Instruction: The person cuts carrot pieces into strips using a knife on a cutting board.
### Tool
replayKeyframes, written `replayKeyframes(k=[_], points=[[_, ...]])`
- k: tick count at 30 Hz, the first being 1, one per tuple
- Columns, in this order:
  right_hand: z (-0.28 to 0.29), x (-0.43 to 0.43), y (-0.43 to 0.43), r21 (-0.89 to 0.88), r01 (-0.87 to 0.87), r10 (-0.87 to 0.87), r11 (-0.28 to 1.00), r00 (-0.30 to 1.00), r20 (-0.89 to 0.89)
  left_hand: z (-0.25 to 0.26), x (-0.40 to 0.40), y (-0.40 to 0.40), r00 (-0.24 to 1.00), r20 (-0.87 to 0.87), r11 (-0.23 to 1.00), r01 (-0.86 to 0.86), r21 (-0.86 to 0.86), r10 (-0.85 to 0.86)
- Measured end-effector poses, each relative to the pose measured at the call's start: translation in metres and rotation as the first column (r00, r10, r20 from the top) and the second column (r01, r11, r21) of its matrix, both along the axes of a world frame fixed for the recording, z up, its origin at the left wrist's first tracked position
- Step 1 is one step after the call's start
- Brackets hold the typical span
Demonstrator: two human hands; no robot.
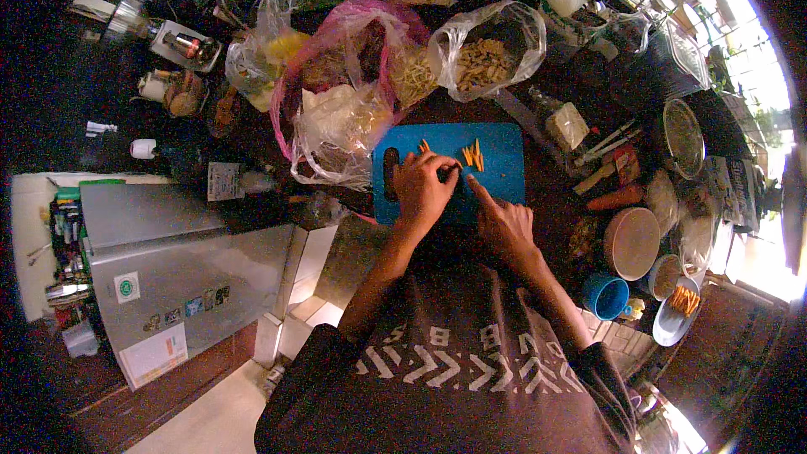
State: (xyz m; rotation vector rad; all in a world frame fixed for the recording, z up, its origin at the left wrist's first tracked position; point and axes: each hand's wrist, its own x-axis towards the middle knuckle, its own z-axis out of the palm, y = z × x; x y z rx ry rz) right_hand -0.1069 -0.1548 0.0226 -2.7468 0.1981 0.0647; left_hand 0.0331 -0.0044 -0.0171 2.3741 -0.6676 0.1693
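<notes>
A blue cutting board with a handle slot at its left lies before me. My left hand is over its middle, thumb and fingertips pinched around a small orange piece, apparently carrot, mostly hidden by the fingers. My right hand is at the board's near right, fingers curled and index finger stretched forward along what looks like a knife; its dark blade is hardly visible and its handle is hidden. Carrot sticks lie in a small group beyond the hands. A few more carrot sticks show past my left hand.
Behind the board stand a pink plastic bag and a clear bag of pale brown pieces. To the right are a whole carrot, a round pinkish-beige container, a blue mug and a dish holding carrot sticks. A grey refrigerator stands left.
</notes>
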Motion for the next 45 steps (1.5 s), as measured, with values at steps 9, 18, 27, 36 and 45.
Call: replayKeyframes(k=[9, 18, 27, 36, 45], points=[[-0.010, -0.001, -0.001, -0.037, 0.023, -0.022, 0.999, 0.999, 0.027, 0.007, -0.001, -0.004, 0.999, -0.032, 1.000, 0.009, 0.025, -0.008], [0.024, -0.010, -0.004, 0.033, 0.046, -0.043, 0.998, 0.996, -0.076, 0.012, 0.003, -0.003, 0.997, -0.056, 0.998, 0.054, 0.044, -0.051], [0.049, -0.018, -0.014, 0.163, 0.073, -0.059, 0.984, 0.994, -0.093, 0.026, 0.002, -0.001, 0.997, -0.037, 0.989, 0.075, 0.131, -0.070], [0.070, -0.023, -0.020, 0.336, 0.163, -0.145, 0.928, 0.986, -0.077, 0.027, 0.010, -0.001, 0.988, 0.085, 0.984, 0.113, 0.140, -0.126], [0.062, -0.023, -0.023, 0.415, 0.207, -0.226, 0.886, 0.974, -0.004, 0.030, 0.034, 0.007, 0.970, 0.233, 0.983, 0.021, 0.181, -0.064]])
